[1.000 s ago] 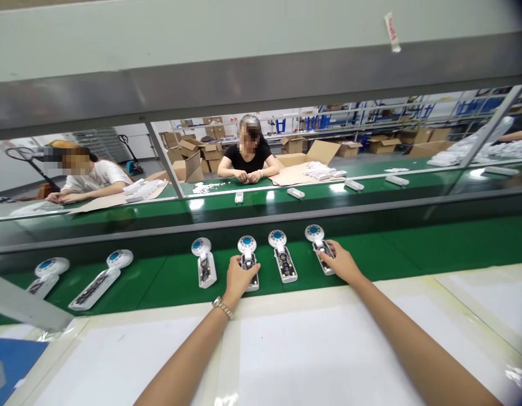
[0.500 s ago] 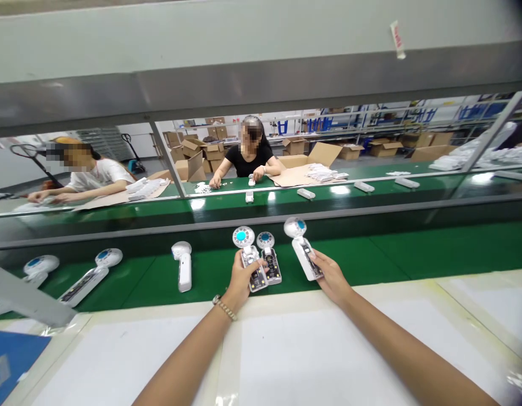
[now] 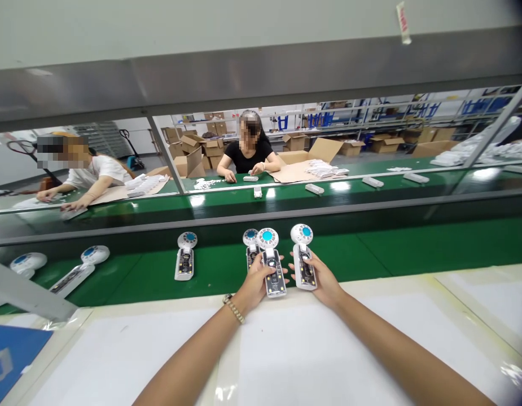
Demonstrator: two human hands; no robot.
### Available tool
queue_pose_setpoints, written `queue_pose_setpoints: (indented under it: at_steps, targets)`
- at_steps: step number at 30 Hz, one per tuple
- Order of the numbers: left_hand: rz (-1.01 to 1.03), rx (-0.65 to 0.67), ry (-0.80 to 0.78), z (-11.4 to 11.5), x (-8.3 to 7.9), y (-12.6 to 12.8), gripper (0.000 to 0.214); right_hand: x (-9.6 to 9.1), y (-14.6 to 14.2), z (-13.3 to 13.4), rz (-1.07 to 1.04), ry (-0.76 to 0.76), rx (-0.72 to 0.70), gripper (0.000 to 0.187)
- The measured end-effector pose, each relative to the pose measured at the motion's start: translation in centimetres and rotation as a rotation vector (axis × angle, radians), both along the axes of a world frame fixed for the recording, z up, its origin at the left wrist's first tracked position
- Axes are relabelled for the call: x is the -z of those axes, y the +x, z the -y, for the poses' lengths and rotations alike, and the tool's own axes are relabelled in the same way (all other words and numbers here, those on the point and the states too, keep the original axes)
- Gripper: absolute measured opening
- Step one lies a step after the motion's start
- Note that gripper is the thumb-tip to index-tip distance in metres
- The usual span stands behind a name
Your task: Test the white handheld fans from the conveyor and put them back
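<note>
Factory floor: stacked cardboard cartons and blue-and-white shelving at the back, beyond a long brushed-steel beam [image 3: 244, 73]. Across a far belt sit a co-worker in a white T-shirt [image 3: 102, 172], bent low with both arms forward, and a co-worker in a black top [image 3: 249, 158]. Nearer runs a green conveyor belt [image 3: 434, 254], edged by a white-topped workbench [image 3: 117, 349].

Far left on the bench, a flat blue card [image 3: 11, 355]. On the belt, left of the grip: two white plastic units, angled [image 3: 72, 276], then one upright, its round blue-centred head away from the bench and its circuit board exposed [image 3: 185, 256].

Left hand [image 3: 256, 285]: forearm reaching in from the bench, gold-link wristwatch [image 3: 234, 308] on the wrist, fingers curled closed round a white plastic handheld device [image 3: 274, 270], head up. Another such unit [image 3: 252, 248] lies on the belt just behind, nearly touching that hand.

Right hand [image 3: 319, 280]: fingers and thumb pressed round a matching handheld unit [image 3: 303, 265], just right of the other, both held over the belt's near edge.
</note>
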State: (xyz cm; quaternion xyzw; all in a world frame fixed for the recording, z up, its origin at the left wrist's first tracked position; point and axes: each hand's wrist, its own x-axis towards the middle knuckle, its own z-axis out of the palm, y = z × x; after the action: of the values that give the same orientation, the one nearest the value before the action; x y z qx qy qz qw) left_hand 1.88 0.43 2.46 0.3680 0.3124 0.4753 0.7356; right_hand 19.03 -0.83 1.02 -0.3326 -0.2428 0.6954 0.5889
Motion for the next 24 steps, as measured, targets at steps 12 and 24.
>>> queue_pose_setpoints:
  at_steps: [12, 24]
  targets:
    - [-0.073, 0.035, -0.024, 0.1, 0.6, 0.4, 0.045, -0.2, -0.8, 0.4, 0.204, -0.02, -0.023, 0.049]
    - [-0.128, 0.04, 0.007, 0.0, 0.7, 0.0, 0.044, -0.4, -0.9, 0.7, 0.256, 0.102, -0.048, 0.052]
